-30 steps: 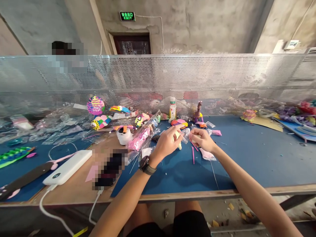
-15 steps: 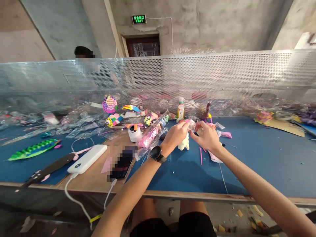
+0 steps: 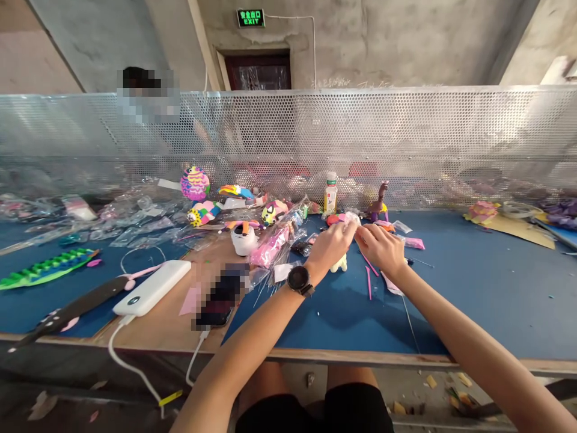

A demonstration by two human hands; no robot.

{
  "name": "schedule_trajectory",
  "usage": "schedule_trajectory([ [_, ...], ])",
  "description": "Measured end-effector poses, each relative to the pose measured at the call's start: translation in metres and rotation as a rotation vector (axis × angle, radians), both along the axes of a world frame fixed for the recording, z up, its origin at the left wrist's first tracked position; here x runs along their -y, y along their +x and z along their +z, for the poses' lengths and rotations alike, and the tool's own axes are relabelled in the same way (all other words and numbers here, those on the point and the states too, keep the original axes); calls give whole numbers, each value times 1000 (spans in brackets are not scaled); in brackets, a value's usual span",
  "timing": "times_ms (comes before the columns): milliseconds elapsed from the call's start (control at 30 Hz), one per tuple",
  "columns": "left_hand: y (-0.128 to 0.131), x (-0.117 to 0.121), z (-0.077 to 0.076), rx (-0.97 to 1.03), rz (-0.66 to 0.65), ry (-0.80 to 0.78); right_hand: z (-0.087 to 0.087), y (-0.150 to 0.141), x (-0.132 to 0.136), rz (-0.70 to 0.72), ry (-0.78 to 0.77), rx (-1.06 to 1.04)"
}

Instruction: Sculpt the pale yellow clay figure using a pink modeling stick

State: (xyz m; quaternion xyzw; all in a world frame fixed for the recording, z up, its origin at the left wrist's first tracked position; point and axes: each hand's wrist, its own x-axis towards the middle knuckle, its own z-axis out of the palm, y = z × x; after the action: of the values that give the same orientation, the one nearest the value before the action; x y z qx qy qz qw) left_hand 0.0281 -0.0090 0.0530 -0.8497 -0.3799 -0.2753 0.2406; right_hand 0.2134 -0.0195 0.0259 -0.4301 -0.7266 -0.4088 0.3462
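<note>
My left hand [image 3: 334, 242], wearing a dark watch [image 3: 300, 279] on its wrist, is closed with its fingertips on a small crumpled clear plastic bag [image 3: 352, 218]. Against it, the bent fingers of my right hand [image 3: 381, 248] are drawn together; what lies between them is hidden. Just below both hands a cream-coloured modelled figure [image 3: 341, 264] stands on the blue mat, its upper part covered by my left hand. Thin pink strips [image 3: 369, 282] lie close to my right hand, and a pink-and-white packet [image 3: 392, 282] is partly under its wrist.
A small bottle [image 3: 330, 193] and a brown long-necked figure [image 3: 382, 204] stand behind my hands. Bagged pink clay [image 3: 271, 246], a phone [image 3: 220, 297] and a white power bank [image 3: 153, 288] lie to the left. A perforated metal screen [image 3: 383, 132] borders the back; a person is beyond it.
My hands have come closer together, their fingertips now meeting at the plastic bag. My right hand's fingers have closed from a wider curl. The camera view has shifted slightly.
</note>
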Motion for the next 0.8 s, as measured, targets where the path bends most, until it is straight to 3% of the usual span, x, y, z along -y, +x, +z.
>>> schedule_trajectory([
  [133, 1, 4, -3, -32, 12, 22, -5, 1, -4, 30, 68, 16],
  [433, 5, 14, -1, -41, -34, 101, -2, 10, -10, 176, 64, 60],
  [600, 3, 8, -4, 132, -138, 27, -3, 18, -11, 193, 56, 28],
  [700, -4, 3, -4, 237, -265, -13, -3, 18, -12, 234, -34, -113],
  [800, -13, 1, -5, 322, -349, -45, -2, 12, -10, 375, -217, -347],
])
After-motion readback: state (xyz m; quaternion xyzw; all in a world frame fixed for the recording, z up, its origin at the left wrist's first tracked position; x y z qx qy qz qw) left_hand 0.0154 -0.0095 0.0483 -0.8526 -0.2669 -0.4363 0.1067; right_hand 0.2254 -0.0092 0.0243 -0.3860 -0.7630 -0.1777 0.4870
